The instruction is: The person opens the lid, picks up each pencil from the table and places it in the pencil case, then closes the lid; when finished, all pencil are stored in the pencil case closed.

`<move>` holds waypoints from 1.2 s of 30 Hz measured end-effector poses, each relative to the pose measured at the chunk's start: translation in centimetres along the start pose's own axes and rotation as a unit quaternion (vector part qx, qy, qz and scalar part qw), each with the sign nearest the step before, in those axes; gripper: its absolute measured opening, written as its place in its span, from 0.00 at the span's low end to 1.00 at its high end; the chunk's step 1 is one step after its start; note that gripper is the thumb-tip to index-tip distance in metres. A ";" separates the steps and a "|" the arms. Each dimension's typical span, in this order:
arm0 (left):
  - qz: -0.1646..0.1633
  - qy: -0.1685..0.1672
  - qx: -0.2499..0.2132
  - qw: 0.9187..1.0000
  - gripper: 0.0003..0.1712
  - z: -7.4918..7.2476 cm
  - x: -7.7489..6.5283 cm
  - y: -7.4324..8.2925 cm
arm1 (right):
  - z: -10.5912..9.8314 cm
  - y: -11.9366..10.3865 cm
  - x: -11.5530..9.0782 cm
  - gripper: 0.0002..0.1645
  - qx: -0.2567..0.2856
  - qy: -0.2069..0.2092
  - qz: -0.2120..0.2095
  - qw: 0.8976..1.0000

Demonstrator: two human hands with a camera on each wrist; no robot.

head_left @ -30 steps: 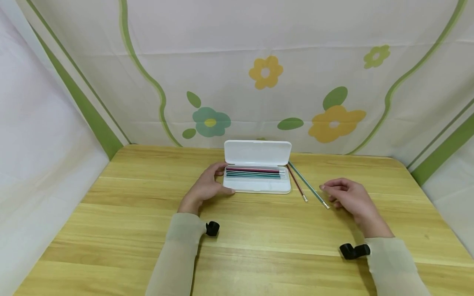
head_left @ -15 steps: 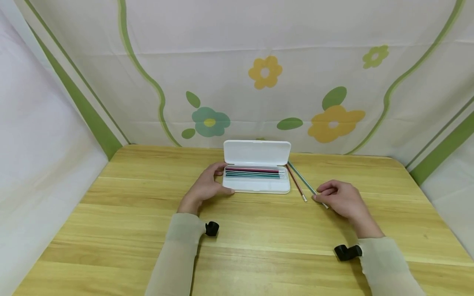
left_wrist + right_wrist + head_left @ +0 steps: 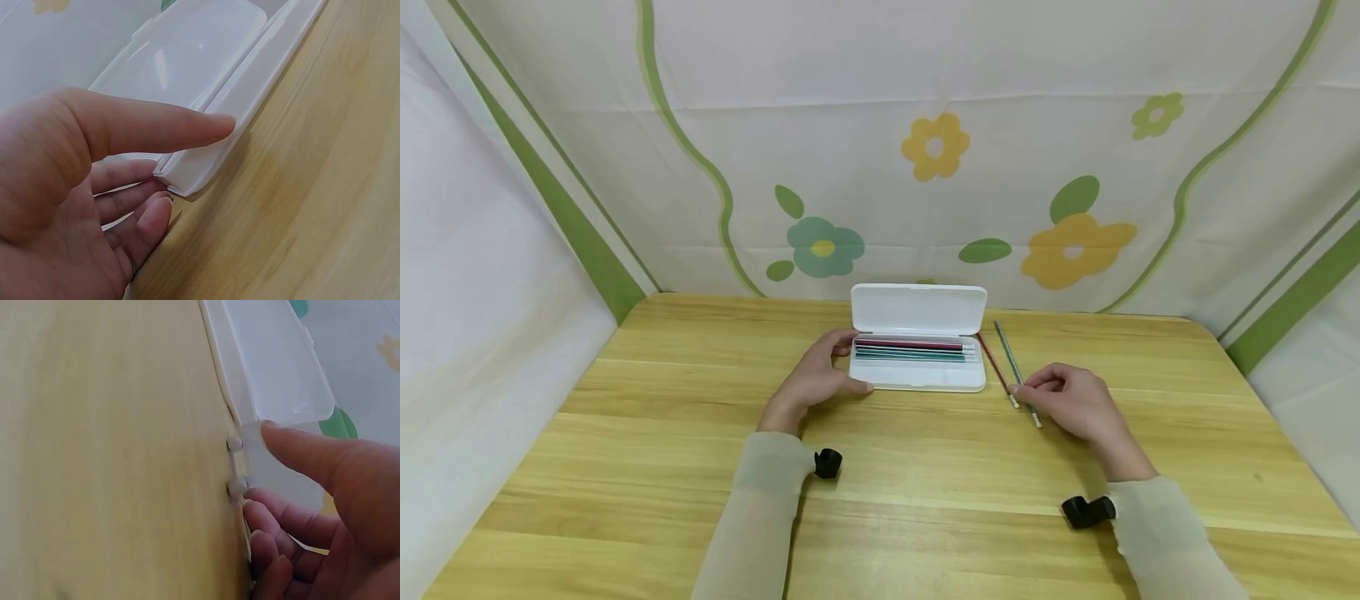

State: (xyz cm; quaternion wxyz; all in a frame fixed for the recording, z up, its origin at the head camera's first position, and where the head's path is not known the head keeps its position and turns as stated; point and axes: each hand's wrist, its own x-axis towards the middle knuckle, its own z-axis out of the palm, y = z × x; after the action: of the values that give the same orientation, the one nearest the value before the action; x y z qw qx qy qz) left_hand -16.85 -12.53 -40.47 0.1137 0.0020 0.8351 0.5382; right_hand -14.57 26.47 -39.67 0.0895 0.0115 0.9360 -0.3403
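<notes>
A white pencil case (image 3: 917,381) stands with its lid raised near the table's back edge, several red, dark and green pencils (image 3: 910,354) lying lengthwise inside. My left hand (image 3: 811,379) grips its left end, thumb along the front wall and fingers at the end. Right of the case lie a loose reddish pencil (image 3: 993,360) and a loose green pencil (image 3: 1008,354), white eraser ends toward me. Over the green pencil is my right hand (image 3: 1078,404). In the right wrist view, a gap separates its thumb (image 3: 300,450) from the fingers, whose tips lie beside the nearer eraser end.
The wooden table (image 3: 925,517) reaches back to a hanging floral cloth (image 3: 880,167) just behind the case. White cloth (image 3: 497,292) also hangs at the left side. Black wrist cameras (image 3: 827,463) sit on both sleeves.
My right hand has moved left onto the green pencil. That pencil has turned, its eraser end shifting left toward the reddish one. My left hand stays at the case.
</notes>
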 end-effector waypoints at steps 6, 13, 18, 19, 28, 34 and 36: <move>0.006 -0.002 -0.001 1.000 0.53 0.0 0.1 0.0 | 0.9 -1.1 0.0 0.28 -0.016 -0.006 -0.010 1.000; 0.009 -0.002 0.000 1.000 0.53 0.3 0.2 0.0 | 0.8 -1.7 -0.3 0.23 -0.026 -0.007 -0.001 1.000; 0.013 -0.002 0.001 1.000 0.53 0.3 0.2 0.1 | 0.9 -1.6 -0.4 0.22 -0.030 -0.009 0.017 0.999; 0.013 -0.002 0.001 1.000 0.53 0.3 0.2 0.1 | 0.9 -1.6 -0.4 0.22 -0.031 -0.009 0.019 0.999; 0.010 0.001 0.001 1.000 0.53 0.2 0.2 -0.1 | 0.7 -1.5 -0.4 0.22 -0.034 -0.018 0.031 0.999; 0.010 0.000 -0.002 1.000 0.53 0.2 0.2 -0.1 | 0.6 -1.3 -0.5 0.22 -0.017 -0.023 0.030 0.999; 0.009 0.000 -0.001 1.000 0.53 0.2 0.1 -0.1 | 0.5 -1.3 -0.6 0.22 -0.004 -0.026 0.031 0.999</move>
State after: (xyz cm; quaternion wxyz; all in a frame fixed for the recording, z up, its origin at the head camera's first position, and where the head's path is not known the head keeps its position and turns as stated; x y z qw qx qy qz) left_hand -16.96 -12.40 -40.62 0.1086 0.0096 0.8343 0.5405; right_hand -14.02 25.23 -39.13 0.1244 0.0318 0.9337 -0.3341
